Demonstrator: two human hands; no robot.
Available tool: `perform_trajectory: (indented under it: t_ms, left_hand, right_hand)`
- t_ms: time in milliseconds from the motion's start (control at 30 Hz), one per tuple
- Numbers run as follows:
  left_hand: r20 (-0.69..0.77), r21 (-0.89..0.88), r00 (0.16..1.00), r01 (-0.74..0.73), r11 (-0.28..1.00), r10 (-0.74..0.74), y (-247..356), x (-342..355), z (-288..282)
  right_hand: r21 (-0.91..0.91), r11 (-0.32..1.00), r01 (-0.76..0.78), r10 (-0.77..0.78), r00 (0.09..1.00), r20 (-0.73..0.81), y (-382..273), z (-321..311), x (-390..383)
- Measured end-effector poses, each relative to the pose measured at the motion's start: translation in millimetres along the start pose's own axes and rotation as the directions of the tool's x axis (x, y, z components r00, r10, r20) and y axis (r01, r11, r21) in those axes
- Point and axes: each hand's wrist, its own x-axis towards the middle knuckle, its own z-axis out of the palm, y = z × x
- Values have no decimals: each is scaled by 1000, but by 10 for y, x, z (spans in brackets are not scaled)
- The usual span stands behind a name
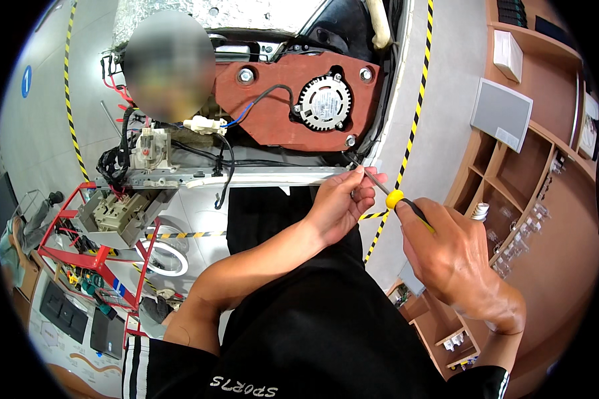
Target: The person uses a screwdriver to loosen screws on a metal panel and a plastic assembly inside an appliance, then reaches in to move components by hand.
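My right hand (449, 259) grips a screwdriver with a yellow-and-black handle (412, 211), its shaft (374, 178) angled up toward the lower right of an open appliance. My left hand (339, 199) has its fingertips closed round the shaft, beside the metal frame rail (256, 176); the tool's tip is small and hard to make out. Above sit a red-brown plate (259, 120) with bolts, a round slotted silver motor (324, 102) and a white connector (205, 124) on wires. At the left is a pale component with wiring (150, 147).
A grey-beige box assembly (120, 216) and red metal stand (100, 256) are at the left, near a white washing machine (168, 259). A person's legs (30, 229) show far left, a blurred patch upper middle. Wooden shelving (512, 166) with a grey panel (501, 110) lines the right, beyond striped floor tape.
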Motion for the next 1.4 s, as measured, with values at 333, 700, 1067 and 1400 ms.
perform_trajectory:
  t_ms: [333,700,1067,1400]
  left_hand:
    - [-31,-57,999,13,998,-15,0,21,20]
    - [-4,-103,1000,19,994,-19,0,39,60]
    - [-28,-154,1000,7,988,-12,-41,62,64]
    - [-32,-160,999,-15,987,10,-82,59,83]
  right_hand:
    - [134,987,-92,86,995,53,102,130,16]
    - [10,991,-135,134,988,71,66,-73,-146]
    - [-67,971,-229,238,941,241,125,-125,-167]
    - [-129,948,-292,317,912,262,62,-158,-202]
